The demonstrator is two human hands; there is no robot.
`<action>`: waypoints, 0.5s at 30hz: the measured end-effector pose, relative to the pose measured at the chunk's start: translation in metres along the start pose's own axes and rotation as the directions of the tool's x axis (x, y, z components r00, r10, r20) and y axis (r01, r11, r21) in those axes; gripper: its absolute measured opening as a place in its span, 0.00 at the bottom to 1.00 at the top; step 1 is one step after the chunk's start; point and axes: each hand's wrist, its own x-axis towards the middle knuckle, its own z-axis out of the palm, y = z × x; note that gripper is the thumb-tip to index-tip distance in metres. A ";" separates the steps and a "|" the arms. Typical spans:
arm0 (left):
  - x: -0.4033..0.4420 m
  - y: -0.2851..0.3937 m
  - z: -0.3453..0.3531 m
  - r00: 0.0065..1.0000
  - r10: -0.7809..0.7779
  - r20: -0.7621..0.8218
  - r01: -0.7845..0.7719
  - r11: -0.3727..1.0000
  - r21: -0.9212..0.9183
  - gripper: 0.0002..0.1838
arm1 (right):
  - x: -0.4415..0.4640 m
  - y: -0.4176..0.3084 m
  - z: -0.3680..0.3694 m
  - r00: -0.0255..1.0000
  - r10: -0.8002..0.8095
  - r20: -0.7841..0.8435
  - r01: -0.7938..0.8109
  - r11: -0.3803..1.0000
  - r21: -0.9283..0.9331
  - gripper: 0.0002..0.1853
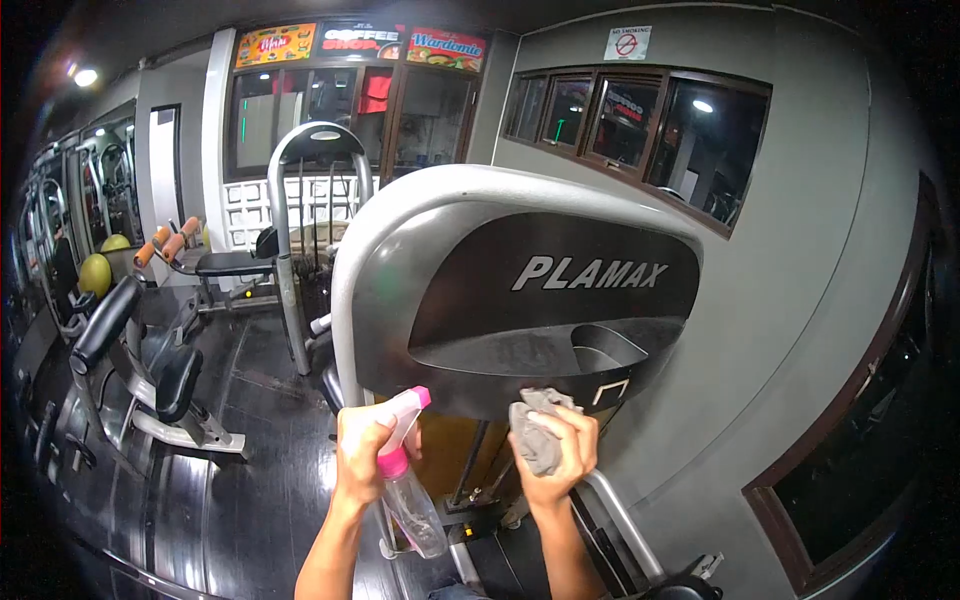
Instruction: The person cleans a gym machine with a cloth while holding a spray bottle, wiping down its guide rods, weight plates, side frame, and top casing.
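My left hand is wrapped round the neck of a spray bottle with a clear body and a pink and white trigger head. The nozzle points forward at the lower part of the exercise machine, which has a silver tube frame and a dark panel lettered PLAMAX. In my right hand a crumpled grey cloth is gripped, held just in front of the panel's lower edge. Whether the cloth touches the panel I cannot tell. A recessed holder is set into the panel's ledge above it.
To the left stand a padded bench machine and another machine with orange rollers on the dark floor. Yellow-green exercise balls lie at the far left. A grey wall with windows runs along the right.
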 end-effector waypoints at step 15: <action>-0.013 -0.004 -0.020 0.999 -0.037 -0.016 0.037 0.999 -0.028 0.31 | 0.025 0.007 -0.017 0.996 0.004 0.091 -0.003 1.000 -0.006 0.23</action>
